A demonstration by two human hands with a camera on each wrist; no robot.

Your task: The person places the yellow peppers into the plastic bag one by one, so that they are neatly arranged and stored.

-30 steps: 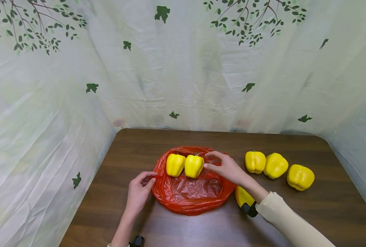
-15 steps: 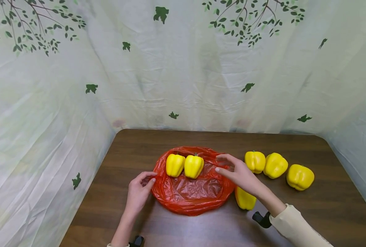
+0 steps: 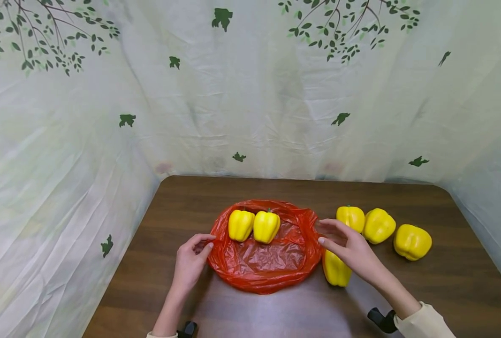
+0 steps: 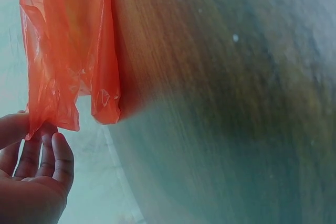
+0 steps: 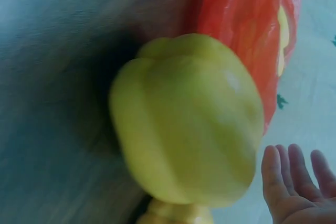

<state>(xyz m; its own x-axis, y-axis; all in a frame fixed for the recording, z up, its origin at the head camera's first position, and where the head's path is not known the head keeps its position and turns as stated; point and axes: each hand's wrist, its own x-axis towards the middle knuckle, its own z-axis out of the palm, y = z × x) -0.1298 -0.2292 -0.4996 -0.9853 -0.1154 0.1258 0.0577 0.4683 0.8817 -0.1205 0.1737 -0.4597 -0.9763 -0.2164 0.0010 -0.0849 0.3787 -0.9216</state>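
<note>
A red plastic bag [image 3: 271, 281] lies spread on the table with its mouth wide. Two yellow bell peppers, one on the left [image 3: 240, 226] and one beside it [image 3: 266, 227], sit inside near the back. My left hand [image 3: 190, 263] pinches the bag's left rim between thumb and fingers; the left wrist view shows the red film [image 4: 58, 77] between them. My right hand [image 3: 353, 251] is at the bag's right side, fingers spread, holding nothing. Just below it a bell pepper [image 3: 336, 272] lies against the bag; in the right wrist view this pepper [image 5: 186, 124] looms large beside the hand [image 5: 299, 187].
Several more yellow bell peppers lie to the right, among them one partly behind my right hand [image 3: 350, 217], one in the middle [image 3: 379, 226] and one at the far right [image 3: 412, 242]. A pale leaf-printed curtain [image 3: 259, 103] surrounds the brown table [image 3: 191, 197].
My right hand has drawn back from the pepper inside the bag, moving right past the bag's rim. The left hand keeps its place on the rim, and the peppers have not moved.
</note>
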